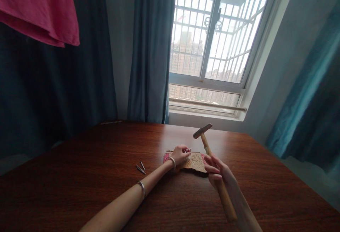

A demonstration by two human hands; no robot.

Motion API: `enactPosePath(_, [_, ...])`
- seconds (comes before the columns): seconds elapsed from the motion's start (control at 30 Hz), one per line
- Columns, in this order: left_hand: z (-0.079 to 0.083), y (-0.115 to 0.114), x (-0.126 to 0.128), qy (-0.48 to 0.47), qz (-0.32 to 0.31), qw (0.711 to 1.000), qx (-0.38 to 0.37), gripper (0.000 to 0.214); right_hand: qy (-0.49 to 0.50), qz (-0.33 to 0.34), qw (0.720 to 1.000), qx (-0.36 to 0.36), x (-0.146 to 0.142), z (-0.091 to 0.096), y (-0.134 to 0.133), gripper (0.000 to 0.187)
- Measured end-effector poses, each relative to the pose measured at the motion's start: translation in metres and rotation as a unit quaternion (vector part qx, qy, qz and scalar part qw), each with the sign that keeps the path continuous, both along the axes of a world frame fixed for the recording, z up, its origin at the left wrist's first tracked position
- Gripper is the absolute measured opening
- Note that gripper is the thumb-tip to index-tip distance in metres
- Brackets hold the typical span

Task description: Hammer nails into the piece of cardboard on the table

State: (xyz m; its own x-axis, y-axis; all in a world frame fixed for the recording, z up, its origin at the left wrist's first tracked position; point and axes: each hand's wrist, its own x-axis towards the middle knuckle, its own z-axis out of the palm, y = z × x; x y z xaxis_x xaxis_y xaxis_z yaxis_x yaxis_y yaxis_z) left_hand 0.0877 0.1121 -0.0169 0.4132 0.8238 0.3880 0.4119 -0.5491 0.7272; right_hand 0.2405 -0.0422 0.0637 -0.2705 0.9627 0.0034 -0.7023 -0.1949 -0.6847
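Note:
My right hand [219,172] is wrapped round the wooden handle of a hammer [206,143], its metal head raised above the far side of the table. My left hand [180,155] rests at a flat tan piece [197,161] dotted with many small holes or spots and pink at its ends. The left fingers are pinched on a thin metal rod, of which only a small end shows; its exact kind is hidden by the fingers. Left of that hand, several short metal rods [141,168] lie on the table.
The brown wooden table [92,175] spreads across the lower view. Behind it are a barred window [209,48] and blue curtains [151,48]. A pink cloth [42,9] hangs at the upper left. Bracelets circle the left forearm.

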Motion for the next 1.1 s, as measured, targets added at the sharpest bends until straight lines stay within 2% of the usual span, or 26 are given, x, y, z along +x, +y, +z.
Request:
enactPosePath(0.1, [-0.002,0.002,0.0,0.002,0.0,1.0,0.005,0.026,0.019,0.023,0.999,-0.034,0.008,-0.001,0.003,0.024])
enactPosePath(0.27, [-0.002,0.001,0.0,-0.002,-0.009,1.0,0.007,0.024,-0.14,-0.015,0.988,-0.059,0.005,0.001,-0.002,0.032])
enactPosePath(0.37, [0.0,-0.001,0.0,-0.002,-0.006,1.0,0.001,0.024,-0.189,-0.033,0.98,-0.045,0.001,0.005,-0.007,0.041])
enactPosePath(0.53, [0.003,-0.003,0.0,-0.003,-0.002,1.0,-0.004,0.024,-0.235,-0.02,0.971,-0.038,0.0,0.014,-0.015,0.051])
enactPosePath(0.63, [0.004,-0.003,-0.001,0.001,-0.011,1.0,-0.001,0.024,-0.251,-0.006,0.968,-0.032,0.0,0.016,-0.017,0.051])
enactPosePath(0.77, [0.005,-0.004,-0.001,0.001,-0.012,1.0,0.003,0.024,-0.264,-0.014,0.964,-0.017,-0.003,0.016,-0.019,0.049])
enactPosePath(0.97, [0.009,-0.006,-0.002,0.006,-0.014,1.0,0.006,0.023,-0.321,-0.031,0.946,-0.037,-0.006,0.012,-0.019,0.059])
enactPosePath(1.1, [0.01,-0.007,-0.002,0.009,-0.014,1.0,0.004,0.023,-0.318,-0.042,0.946,-0.037,-0.008,0.011,-0.018,0.064])
